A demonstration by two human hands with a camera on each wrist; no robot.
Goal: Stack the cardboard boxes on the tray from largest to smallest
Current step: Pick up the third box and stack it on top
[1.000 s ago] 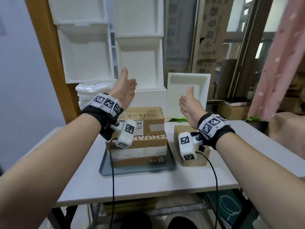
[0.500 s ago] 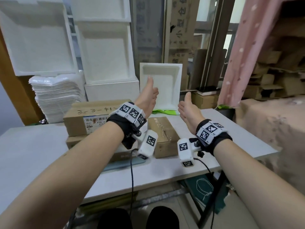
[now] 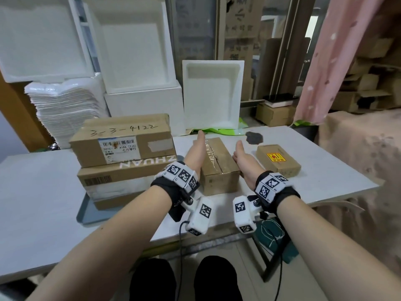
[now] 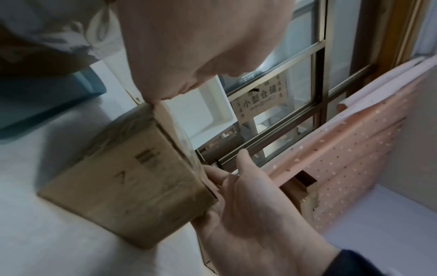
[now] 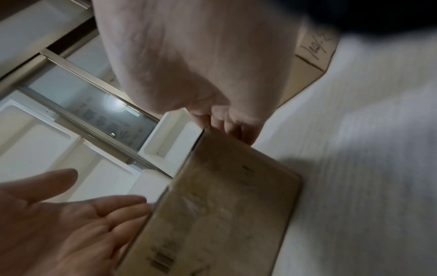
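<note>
Item 3, taped box [image 3: 218, 165]: my left hand [image 3: 196, 152] and right hand [image 3: 244, 162], raised before, now flank it, fingers apart, ungripped, stacking next.

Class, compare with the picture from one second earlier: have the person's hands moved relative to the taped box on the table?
Yes. Both hands, left and right, have dropped from above the stack on the tray to flank the taped box.

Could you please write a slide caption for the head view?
Both hands flank the taped box beside the two-box stack on the tray.
</note>
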